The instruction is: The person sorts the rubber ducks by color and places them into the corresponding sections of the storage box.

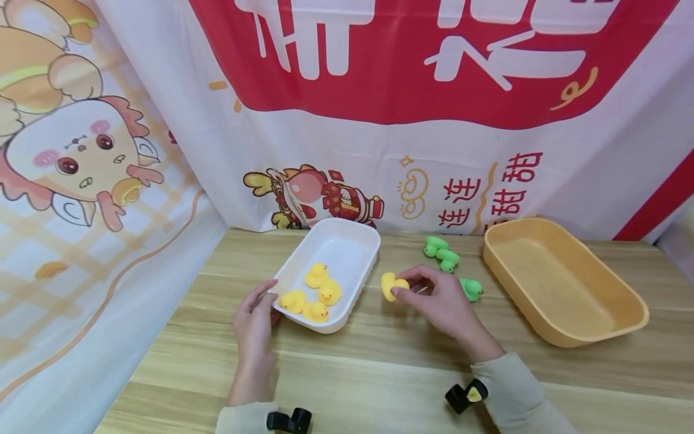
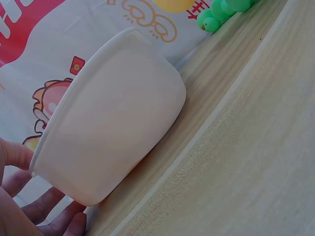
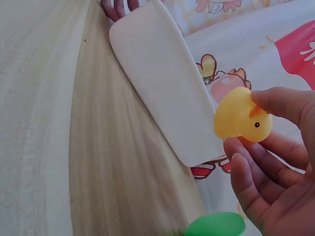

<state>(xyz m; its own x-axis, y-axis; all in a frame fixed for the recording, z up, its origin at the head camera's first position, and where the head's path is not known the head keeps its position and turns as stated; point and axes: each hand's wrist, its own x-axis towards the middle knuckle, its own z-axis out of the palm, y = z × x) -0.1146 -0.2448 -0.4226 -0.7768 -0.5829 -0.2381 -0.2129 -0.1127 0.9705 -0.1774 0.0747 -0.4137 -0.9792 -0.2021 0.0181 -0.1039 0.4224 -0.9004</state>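
Note:
My left hand (image 1: 255, 322) holds the white plastic basin (image 1: 362, 256) by its near left corner. In the left wrist view the thumb lies at the rim and the other fingers (image 2: 47, 206) lie against the outer wall. Several yellow rubber ducks (image 1: 317, 275) sit at the near end inside this basin. Between thumb and fingertips, my right hand (image 1: 441, 301) pinches another yellow rubber duck (image 3: 241, 115), to the right of the basin. In the right wrist view the duck's eye and orange beak face the hand.
Several green rubber ducks (image 1: 447, 258) lie on the wooden table (image 1: 379, 386) beyond and beside my right hand. An orange-tan basin (image 1: 564, 289) stands at the right. Behind the table hangs a printed cloth (image 1: 336, 138), with another patterned cloth at the left.

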